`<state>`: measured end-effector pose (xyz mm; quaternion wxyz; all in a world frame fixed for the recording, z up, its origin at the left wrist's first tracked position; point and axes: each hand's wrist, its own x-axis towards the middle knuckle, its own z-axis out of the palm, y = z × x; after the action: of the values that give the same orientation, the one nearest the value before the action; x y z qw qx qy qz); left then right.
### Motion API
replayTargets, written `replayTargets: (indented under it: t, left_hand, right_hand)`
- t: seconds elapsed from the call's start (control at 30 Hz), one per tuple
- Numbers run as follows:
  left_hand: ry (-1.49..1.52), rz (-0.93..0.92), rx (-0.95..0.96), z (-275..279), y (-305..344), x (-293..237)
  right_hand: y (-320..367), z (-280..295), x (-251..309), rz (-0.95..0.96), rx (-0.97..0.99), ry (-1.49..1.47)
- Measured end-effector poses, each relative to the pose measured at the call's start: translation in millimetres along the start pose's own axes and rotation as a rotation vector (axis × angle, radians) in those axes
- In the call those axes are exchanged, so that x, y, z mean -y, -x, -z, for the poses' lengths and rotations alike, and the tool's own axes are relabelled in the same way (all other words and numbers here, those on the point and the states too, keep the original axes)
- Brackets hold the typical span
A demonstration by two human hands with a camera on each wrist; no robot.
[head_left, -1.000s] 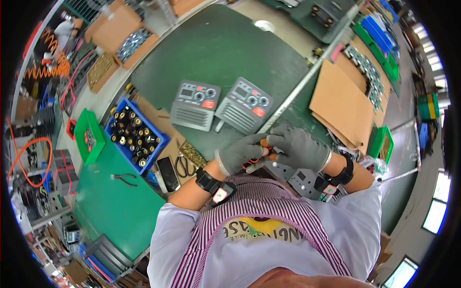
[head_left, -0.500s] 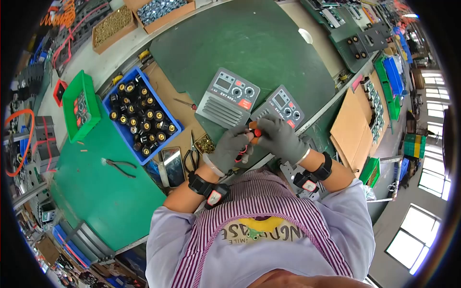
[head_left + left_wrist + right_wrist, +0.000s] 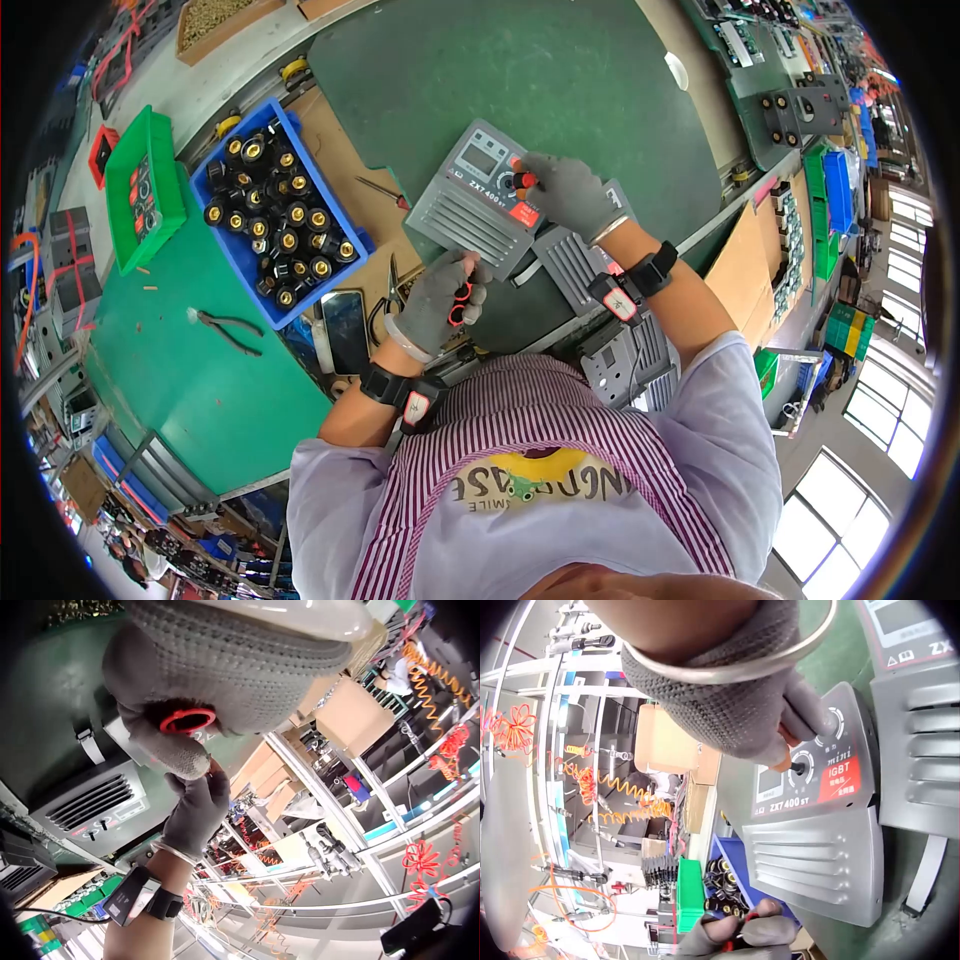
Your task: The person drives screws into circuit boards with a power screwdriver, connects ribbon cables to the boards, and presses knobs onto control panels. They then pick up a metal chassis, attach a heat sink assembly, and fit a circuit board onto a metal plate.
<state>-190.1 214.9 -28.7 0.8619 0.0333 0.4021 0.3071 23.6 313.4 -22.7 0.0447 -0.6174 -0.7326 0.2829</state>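
Observation:
A grey control panel (image 3: 478,205) marked ZX7 400 lies on the dark green mat. In the head view, my gloved right hand (image 3: 575,195) reaches over its right side and pinches a small red-and-black knob (image 3: 522,181) at the dial area. The right wrist view shows the fingertips right beside a black shaft (image 3: 799,768) on the dial. My gloved left hand (image 3: 440,300) stays near the panel's lower edge, fingers curled around small red-rimmed black pieces (image 3: 463,292). One red rim (image 3: 187,720) shows between those fingers in the left wrist view. A second panel (image 3: 575,265) lies partly under my right forearm.
At left are a blue bin (image 3: 290,215) of black-and-brass connectors, a green bin (image 3: 147,190) and pliers (image 3: 230,330). A screwdriver (image 3: 385,192) and a phone (image 3: 345,335) lie nearer. More grey panels (image 3: 630,360) sit by the apron, beside a metal rail.
My hands were together in front of the apron and have moved apart. The right one went forward onto the panel with the knob; the left drew back left with the red-rimmed pieces.

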Motion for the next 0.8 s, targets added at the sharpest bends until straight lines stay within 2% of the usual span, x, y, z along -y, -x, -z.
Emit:
replayTargets:
  t: [0.1, 0.4, 0.6, 0.7, 0.8]
  left_hand:
    - [-0.067, 0.005, 0.104, 6.0, -2.9, -2.6]
    - [-0.129, -0.023, 0.074, 0.3, -3.4, -3.1]
    - [-0.243, -0.042, 0.129, -4.2, -6.4, 1.9]
    - [-0.202, -0.037, 0.158, -3.3, -9.4, 7.8]
    - [-0.179, -0.014, 0.174, -3.9, -7.8, 9.6]
  right_hand:
    - [-4.0, 0.3, 6.2, -0.042, 0.077, 0.179]
    - [-15.1, 9.2, 27.4, -0.059, 0.296, 0.379]
    - [-20.1, 1.4, 25.1, 0.008, 0.257, 0.437]
    - [-24.0, 5.1, 35.1, -0.051, 0.380, 0.547]
    - [-24.1, 6.1, 36.8, -0.052, 0.377, 0.534]
